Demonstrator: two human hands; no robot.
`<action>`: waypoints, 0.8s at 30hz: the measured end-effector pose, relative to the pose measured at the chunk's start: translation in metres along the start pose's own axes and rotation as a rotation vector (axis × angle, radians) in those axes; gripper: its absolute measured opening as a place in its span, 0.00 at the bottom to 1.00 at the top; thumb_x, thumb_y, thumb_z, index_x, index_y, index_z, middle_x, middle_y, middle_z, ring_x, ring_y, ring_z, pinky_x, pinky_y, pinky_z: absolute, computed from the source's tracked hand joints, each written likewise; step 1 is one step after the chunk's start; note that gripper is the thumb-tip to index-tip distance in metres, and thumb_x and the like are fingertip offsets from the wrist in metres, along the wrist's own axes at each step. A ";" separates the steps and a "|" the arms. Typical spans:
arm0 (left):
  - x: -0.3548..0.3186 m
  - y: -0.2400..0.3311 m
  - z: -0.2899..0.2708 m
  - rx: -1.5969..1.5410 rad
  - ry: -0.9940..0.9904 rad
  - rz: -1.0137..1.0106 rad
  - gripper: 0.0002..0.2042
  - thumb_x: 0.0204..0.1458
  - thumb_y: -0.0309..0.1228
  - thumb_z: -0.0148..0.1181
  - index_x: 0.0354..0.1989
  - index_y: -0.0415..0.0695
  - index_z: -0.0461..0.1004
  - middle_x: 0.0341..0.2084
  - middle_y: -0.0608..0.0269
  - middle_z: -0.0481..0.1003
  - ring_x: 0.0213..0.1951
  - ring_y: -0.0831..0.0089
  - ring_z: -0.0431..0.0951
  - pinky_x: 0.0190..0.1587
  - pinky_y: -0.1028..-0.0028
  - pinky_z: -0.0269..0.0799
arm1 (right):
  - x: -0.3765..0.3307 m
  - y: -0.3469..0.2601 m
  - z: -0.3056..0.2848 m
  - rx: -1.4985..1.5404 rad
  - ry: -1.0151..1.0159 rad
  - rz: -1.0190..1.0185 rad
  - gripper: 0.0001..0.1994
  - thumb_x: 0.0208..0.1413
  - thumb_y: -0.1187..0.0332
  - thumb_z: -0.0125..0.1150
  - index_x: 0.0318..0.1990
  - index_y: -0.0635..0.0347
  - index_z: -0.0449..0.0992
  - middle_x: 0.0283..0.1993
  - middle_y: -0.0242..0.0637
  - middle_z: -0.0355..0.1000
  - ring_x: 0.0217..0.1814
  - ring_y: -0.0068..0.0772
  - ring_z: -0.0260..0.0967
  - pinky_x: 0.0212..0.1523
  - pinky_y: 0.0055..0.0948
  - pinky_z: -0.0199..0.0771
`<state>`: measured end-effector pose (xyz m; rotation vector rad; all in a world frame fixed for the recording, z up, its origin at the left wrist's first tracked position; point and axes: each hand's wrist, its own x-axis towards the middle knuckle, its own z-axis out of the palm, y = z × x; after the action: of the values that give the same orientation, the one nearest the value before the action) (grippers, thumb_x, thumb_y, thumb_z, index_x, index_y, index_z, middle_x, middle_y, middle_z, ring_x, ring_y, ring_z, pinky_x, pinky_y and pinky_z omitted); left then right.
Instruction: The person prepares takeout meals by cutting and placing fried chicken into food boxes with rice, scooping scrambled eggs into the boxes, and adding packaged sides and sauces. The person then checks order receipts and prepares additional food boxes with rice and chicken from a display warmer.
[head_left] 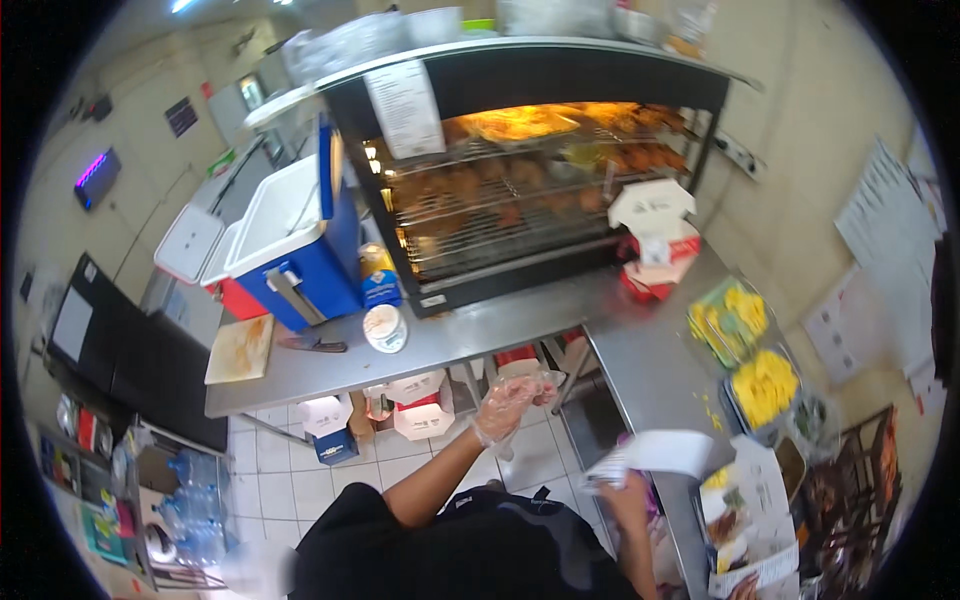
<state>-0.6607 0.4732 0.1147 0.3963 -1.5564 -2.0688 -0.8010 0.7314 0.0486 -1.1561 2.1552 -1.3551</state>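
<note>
Over here the right hand (627,495) is pinching a blurred white paper item (672,452), which juts out just above that grip, near the steel counter (640,345). Left of it, the left hand (513,402) wears a clear plastic glove (493,428), partly curled; whether it's gripping anything, I can't tell

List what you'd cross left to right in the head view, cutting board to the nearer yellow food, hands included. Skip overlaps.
Cutting board → knife → round white-topped tub → plastic-gloved left hand → right hand with a blurred white item → nearer pile of yellow food.
</note>
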 end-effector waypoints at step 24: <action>0.048 -0.052 -0.148 -0.114 0.523 -0.004 0.21 0.56 0.40 0.51 0.52 0.35 0.64 0.42 0.57 0.72 0.48 0.71 0.71 0.51 0.72 0.67 | 0.519 -0.389 -0.012 -0.540 0.168 -1.424 0.18 0.44 0.76 0.57 0.46 0.58 0.70 0.42 0.41 0.68 0.46 0.43 0.64 0.48 0.36 0.64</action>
<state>-0.6353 0.3384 0.0249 0.8202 -1.1201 -1.8461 -0.9484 0.2495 0.4570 -3.2184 1.6924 -1.2263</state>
